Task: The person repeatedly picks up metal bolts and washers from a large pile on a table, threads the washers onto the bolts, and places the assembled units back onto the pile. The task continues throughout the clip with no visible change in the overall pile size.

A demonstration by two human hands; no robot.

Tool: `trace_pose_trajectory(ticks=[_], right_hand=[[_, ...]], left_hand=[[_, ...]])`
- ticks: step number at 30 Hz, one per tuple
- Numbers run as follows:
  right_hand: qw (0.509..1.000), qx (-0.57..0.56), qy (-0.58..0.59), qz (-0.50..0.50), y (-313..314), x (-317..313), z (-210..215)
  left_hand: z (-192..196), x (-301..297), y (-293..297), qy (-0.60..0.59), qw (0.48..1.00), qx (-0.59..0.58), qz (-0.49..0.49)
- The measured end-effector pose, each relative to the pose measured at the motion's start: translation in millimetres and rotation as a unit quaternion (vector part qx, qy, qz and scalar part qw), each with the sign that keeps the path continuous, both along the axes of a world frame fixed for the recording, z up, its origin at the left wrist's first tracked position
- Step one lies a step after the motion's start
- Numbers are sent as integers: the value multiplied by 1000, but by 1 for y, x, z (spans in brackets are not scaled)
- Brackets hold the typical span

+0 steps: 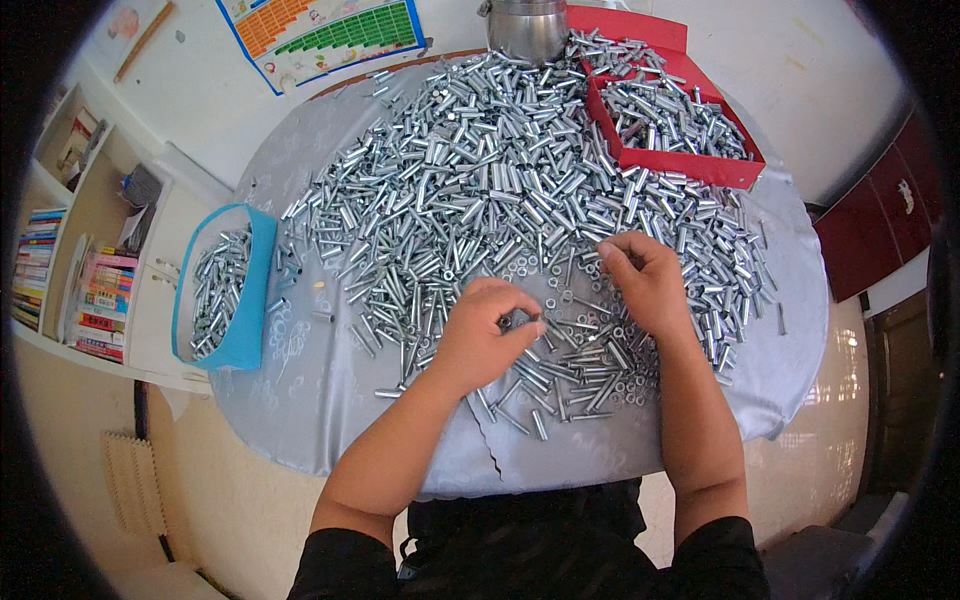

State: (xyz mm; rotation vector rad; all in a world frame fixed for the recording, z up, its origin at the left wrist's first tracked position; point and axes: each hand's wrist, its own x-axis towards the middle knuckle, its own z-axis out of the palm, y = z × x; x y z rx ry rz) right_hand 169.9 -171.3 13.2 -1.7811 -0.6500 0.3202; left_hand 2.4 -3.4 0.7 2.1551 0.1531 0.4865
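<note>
My left hand (pixel 484 332) hovers over the near middle of a large pile of metal parts, its fingers curled and thumb against forefinger. A small round metal end shows between them, too little to name. To its right, my right hand (pixel 648 284) pinches with thumb and forefinger; whatever sits in that pinch is too small to make out. Between and below the hands lie loose metal nuts (pixel 632 388), bolts and silvery sleeves (pixel 540 424). Beyond them the heap of silvery sleeves and bolts (pixel 480 170) spreads across the table.
A grey satin cloth (pixel 300 420) covers the round table. At the back right stands a red box (pixel 690 168) filled with metal parts, beside a steel pot (pixel 528 30). A blue bin (pixel 262 290) of similar parts is at the left, near a bookshelf (pixel 60 250).
</note>
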Motion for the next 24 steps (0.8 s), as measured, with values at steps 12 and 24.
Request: trace_pose_trajectory(ticks=[12,24], right_hand=[[898,-122,-279,317,15,-53,13],[924,-125,-207,297,15,-52,8]], left_hand=[[8,0,20,-206,895,-357,169],[7,-1,14,-176,903,-362,152]])
